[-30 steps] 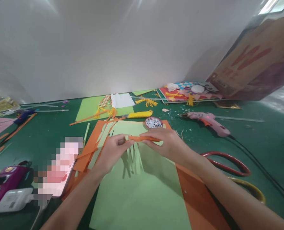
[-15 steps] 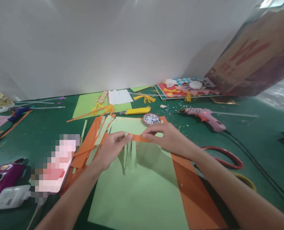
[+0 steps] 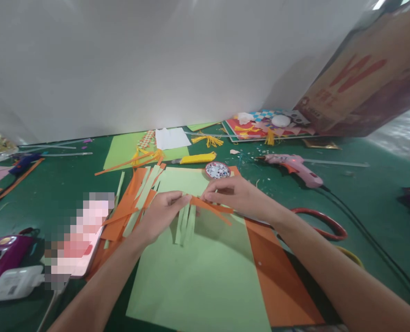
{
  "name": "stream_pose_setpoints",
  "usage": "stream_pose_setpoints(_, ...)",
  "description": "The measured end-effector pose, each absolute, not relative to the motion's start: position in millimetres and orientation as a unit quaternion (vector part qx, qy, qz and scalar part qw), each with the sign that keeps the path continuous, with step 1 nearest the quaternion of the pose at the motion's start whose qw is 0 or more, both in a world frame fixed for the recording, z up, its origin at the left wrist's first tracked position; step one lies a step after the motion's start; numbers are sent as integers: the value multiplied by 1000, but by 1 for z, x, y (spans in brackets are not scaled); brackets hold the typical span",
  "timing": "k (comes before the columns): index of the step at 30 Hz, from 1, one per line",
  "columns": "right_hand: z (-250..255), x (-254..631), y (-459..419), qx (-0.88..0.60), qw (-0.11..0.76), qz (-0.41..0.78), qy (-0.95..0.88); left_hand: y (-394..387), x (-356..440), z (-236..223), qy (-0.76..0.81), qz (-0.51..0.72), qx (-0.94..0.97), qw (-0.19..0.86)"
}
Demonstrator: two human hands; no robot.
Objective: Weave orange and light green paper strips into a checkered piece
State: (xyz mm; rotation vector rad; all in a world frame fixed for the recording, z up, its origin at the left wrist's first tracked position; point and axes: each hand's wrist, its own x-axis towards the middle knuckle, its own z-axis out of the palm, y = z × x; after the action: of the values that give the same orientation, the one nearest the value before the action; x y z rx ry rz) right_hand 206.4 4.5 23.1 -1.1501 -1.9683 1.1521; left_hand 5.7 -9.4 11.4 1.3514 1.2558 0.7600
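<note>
My left hand (image 3: 168, 207) pinches the left end of a small bundle of narrow paper strips, thumb on top. From it several pale green paper strips (image 3: 185, 226) hang down toward me, and orange paper strips (image 3: 214, 211) fan out to the right. The thumb and fingertips of my right hand (image 3: 237, 193) are closed at the upper edge of the orange strips, near the left thumb. What exactly lies between those fingertips is partly hidden. Beneath both hands is a light green paper sheet (image 3: 198, 286) on top of an orange sheet (image 3: 281, 276).
Loose cut strips (image 3: 141, 196) lie left of the sheet, beside a phone (image 3: 94, 230). Beyond the hands are a yellow utility knife (image 3: 196, 158) and a small dish of beads (image 3: 218, 170). A pink glue gun (image 3: 295, 168) and red-handled scissors (image 3: 329, 221) lie right.
The orange strips, earlier stretched level between both hands, now spread apart and slope down to the right. My right fingertips have moved left, closer to my left thumb. The view shifted slightly.
</note>
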Motion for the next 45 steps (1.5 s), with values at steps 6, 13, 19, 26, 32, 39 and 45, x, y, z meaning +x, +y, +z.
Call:
stream_pose_setpoints(6,19,201,3,-410,313,417,-749,-10,5,8,512,274,597,553)
stream_pose_setpoints(13,11,198,4,-408,300,410,-758,-10,5,8,504,248,593,577)
stream_pose_setpoints(19,18,199,5,-428,292,433,-738,-10,6,8,481,250,555,631)
stream_pose_setpoints(26,12,202,7,-411,329,378,-762,-9,6,6,473,249,549,642)
stream_pose_setpoints(32,1,200,8,-323,369,258,-832,-7,3,0,512,255,598,561)
stream_pose_setpoints(39,-7,202,11,-311,389,171,-850,-8,5,6,504,245,607,563)
stream_pose_setpoints(45,-1,204,12,-346,379,211,-832,-8,6,7,479,244,564,628)
